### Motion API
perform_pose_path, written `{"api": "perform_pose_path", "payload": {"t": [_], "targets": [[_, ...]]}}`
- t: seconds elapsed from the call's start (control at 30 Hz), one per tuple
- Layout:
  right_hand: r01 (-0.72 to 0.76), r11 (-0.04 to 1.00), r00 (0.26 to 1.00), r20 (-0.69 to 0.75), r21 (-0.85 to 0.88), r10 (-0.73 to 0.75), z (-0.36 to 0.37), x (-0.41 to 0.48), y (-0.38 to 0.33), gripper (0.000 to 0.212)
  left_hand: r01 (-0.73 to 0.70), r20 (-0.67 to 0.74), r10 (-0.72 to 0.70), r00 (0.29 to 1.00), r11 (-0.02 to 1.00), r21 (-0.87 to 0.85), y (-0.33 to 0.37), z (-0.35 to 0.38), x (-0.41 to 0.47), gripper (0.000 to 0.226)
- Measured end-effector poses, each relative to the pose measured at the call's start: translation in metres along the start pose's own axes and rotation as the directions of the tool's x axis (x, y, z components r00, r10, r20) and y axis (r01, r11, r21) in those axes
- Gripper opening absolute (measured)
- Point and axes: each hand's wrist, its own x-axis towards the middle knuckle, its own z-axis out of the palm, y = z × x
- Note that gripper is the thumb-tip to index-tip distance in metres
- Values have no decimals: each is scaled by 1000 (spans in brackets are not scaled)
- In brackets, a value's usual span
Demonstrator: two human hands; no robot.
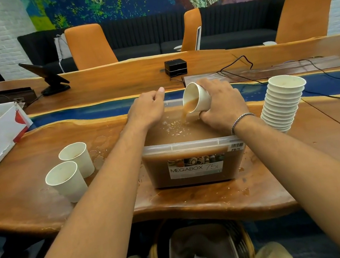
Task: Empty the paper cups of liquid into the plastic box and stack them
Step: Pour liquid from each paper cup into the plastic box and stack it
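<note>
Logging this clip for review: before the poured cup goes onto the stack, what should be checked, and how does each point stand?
1. Paper cup in right hand emptied: not ok, brown liquid is pouring out.
2. Stream lands inside plastic box: ok.
3. Box has room: not ok, level sits close under the rim.
4. Left hand steadies box at its far rim: ok.
5. Stack standing right of box, top free: ok.
6. Two upright cups left of box empty: cannot tell.
</note>
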Motion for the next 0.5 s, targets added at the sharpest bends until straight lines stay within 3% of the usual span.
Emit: {"api": "perform_pose_path", "payload": {"t": [0.5], "targets": [[19, 999, 1000, -8, -39, -19, 0, 0, 1, 74, -4, 11, 4, 1000, 1000, 17, 0, 0, 0, 52]]}}
